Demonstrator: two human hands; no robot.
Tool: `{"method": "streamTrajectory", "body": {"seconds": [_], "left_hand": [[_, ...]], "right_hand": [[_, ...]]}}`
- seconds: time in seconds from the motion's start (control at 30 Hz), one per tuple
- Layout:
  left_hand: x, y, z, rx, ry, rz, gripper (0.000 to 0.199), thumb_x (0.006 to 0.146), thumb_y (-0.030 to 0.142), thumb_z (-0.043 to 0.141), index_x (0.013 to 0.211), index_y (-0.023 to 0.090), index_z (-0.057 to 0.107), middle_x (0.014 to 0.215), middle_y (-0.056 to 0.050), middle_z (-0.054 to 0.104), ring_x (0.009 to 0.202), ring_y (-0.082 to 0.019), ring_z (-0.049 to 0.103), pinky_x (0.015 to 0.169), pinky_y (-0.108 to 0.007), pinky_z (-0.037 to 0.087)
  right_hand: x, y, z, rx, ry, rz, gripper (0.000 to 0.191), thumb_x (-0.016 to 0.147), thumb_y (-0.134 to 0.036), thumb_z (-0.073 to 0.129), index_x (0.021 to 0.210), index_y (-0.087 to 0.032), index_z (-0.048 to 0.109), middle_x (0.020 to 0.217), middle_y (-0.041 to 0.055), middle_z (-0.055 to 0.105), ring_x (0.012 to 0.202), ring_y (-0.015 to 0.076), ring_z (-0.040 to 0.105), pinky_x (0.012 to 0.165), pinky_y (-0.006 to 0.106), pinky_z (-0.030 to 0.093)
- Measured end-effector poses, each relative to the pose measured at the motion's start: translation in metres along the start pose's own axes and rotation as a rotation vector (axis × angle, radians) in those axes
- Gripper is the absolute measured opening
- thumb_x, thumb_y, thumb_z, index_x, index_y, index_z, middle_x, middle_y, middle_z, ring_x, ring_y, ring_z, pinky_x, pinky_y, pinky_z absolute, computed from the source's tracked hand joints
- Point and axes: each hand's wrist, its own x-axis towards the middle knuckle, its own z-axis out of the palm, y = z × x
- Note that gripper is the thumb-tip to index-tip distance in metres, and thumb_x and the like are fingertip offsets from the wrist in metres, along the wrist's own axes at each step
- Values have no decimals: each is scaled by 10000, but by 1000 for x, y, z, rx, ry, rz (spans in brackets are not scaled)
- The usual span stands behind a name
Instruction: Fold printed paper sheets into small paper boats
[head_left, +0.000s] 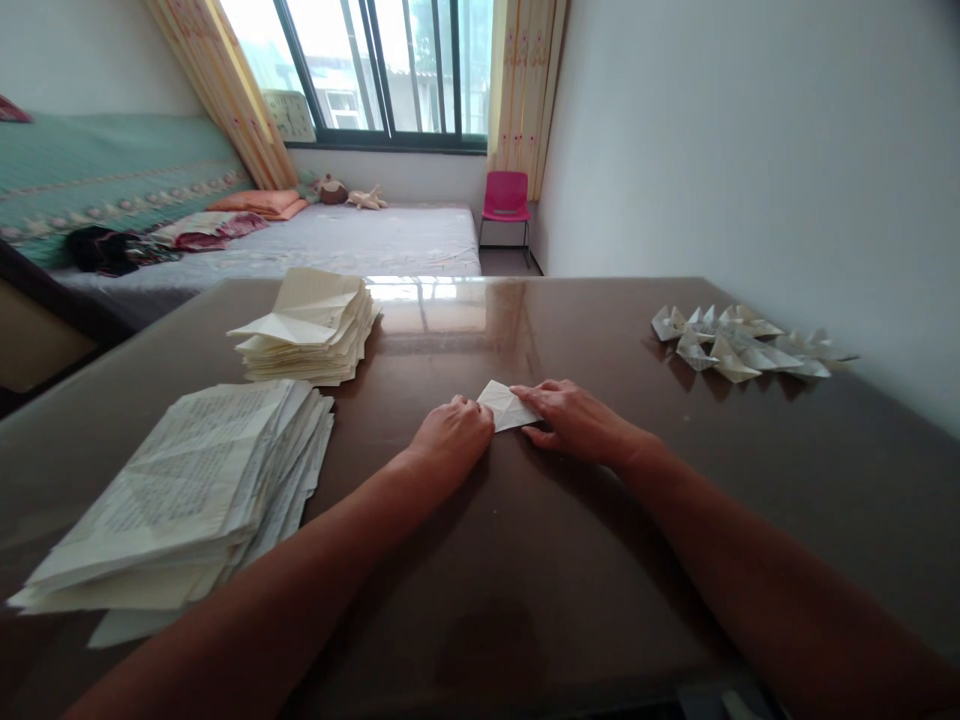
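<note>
A small folded sheet of white paper (504, 404) lies on the brown table between my two hands. My left hand (454, 432) has its fingers curled over the paper's left edge, and their tips are partly hidden. On the opposite side, my right hand (574, 420) holds the right part, fingers on top and the thumb at the near edge. Creases run across the visible face of the paper.
Two paper stacks stand at the left, a handwritten one (172, 480) nearer and a yellowish one (307, 325) behind. Several folded paper boats (739, 340) sit at the right by the wall. Beyond the glossy table (450, 360) are a bed (390, 235) and a pink chair (506, 198).
</note>
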Motion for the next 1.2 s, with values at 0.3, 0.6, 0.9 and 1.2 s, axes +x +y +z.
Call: {"method": "streamTrajectory", "body": {"seconds": [0.3, 0.6, 0.9, 1.2], "left_hand": [[-2, -2, -3, -57, 42, -26, 308, 930, 341, 447, 947, 102, 641, 875, -139, 685, 888, -266, 630, 754, -342, 494], [2, 5, -1, -22, 1, -36, 243, 904, 292, 518, 979, 89, 629, 868, -160, 678, 872, -279, 635, 677, -323, 489], [0, 3, 2, -8, 56, -16, 299, 918, 342, 488, 977, 85, 628, 893, -168, 664, 897, -283, 615, 698, -341, 494], [2, 6, 10, 16, 42, 36, 204, 896, 95, 438, 931, 88, 639, 914, -153, 653, 867, -233, 600, 711, -311, 491]], "right_hand": [[-2, -6, -1, -120, -53, -18, 459, 928, -158, 437, 1387, -178, 440, 1281, 113, 602, 1087, 233, 571, 907, 361, 424], [0, 1, -4, -122, -64, -31, 230, 896, -150, 502, 1084, -174, 633, 1134, 122, 671, 1017, 229, 628, 843, 326, 438], [-1, 9, -5, -9, 18, -38, 143, 900, -190, 510, 873, -152, 645, 903, 101, 699, 905, 193, 620, 810, 286, 419], [-2, 13, -2, 86, 43, -64, 136, 879, -159, 503, 886, -171, 638, 929, 94, 694, 888, 191, 621, 812, 284, 422]]}}
